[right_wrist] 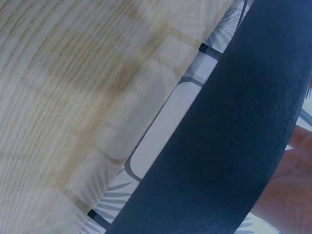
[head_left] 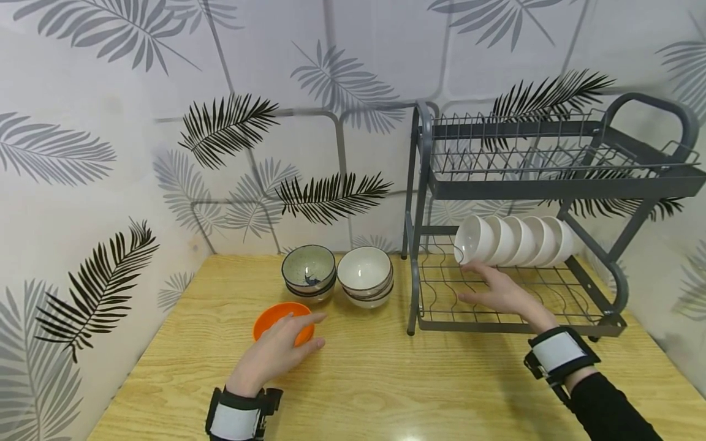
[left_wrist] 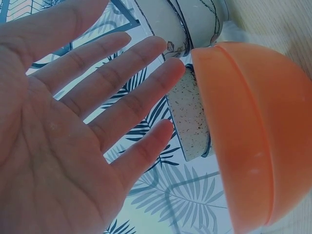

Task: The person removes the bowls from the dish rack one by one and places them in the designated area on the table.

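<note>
My spread left hand partly hid the orange bowl; whether my right hand, digits apart, touched white bowls was unclear.

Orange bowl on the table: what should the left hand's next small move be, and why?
Probably, the left hand should curl its fingers onto the orange bowl: they are straight and hold nothing beside it, and white bowls stand in a row on the lower shelf of the dish rack.
</note>
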Available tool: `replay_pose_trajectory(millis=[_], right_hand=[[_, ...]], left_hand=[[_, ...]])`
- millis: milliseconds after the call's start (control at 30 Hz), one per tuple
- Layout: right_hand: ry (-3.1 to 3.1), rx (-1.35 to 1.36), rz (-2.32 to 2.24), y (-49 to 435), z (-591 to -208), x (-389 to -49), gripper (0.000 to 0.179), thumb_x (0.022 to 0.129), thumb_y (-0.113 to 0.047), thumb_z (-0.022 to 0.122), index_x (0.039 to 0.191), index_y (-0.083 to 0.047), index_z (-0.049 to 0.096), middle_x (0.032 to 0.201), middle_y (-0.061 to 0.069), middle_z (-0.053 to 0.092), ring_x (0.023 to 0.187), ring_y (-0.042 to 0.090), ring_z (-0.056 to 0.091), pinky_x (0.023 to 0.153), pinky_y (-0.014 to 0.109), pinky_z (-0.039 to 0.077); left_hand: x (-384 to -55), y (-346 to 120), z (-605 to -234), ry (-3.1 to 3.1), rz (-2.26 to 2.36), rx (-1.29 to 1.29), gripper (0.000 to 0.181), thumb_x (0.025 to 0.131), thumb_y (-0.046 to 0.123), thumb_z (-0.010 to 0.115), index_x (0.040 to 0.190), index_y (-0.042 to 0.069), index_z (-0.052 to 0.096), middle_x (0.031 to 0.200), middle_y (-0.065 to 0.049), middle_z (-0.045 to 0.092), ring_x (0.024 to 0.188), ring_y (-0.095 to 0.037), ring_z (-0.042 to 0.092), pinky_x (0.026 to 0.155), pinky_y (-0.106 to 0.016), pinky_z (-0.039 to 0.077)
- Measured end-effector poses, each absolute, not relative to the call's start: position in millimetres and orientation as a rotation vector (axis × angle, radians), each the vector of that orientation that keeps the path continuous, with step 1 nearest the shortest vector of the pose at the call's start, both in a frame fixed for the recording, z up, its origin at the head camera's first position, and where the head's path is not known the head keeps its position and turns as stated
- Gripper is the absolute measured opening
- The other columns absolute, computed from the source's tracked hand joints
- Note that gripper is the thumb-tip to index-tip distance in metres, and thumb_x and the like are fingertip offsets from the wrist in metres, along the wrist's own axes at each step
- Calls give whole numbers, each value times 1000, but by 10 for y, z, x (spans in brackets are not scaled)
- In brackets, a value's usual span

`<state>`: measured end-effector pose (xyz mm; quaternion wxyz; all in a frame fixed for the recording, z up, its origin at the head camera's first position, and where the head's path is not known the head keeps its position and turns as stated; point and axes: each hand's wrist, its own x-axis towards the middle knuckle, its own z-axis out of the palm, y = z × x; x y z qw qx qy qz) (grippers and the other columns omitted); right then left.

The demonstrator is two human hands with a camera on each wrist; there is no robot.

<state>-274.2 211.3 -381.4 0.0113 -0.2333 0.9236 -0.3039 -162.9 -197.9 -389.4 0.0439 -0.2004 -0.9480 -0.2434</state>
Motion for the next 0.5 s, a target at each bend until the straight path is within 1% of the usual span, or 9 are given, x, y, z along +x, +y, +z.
replay_pose_trajectory(millis=[100,267,500], right_hand=[[2883,-737,-934,2106,-3824,-2754,62,89,-24,67,135,9,43,136,35,42,124,53,35,98,69,34],[2873,-770,-932,2083,-3845,-2766,59,89,-20,67,135,9,43,135,35,43,123,53,36,98,69,34],[2862,-810,-920,2026,-3852,-2782,62,88,-23,67,134,11,44,134,35,45,123,52,37,98,67,35]], left_hand=[[-1626,-1978,-3888,-2896,-750,-609,44,90,25,66,130,9,59,126,-9,62,117,-32,52,97,-54,44],[-1629,-1981,-3888,-2908,-748,-620,46,90,27,65,131,9,59,127,-8,61,117,-30,52,97,-53,45],[-1629,-1981,-3885,-2909,-742,-626,46,90,27,65,131,9,58,127,-8,61,116,-31,53,97,-53,45]])
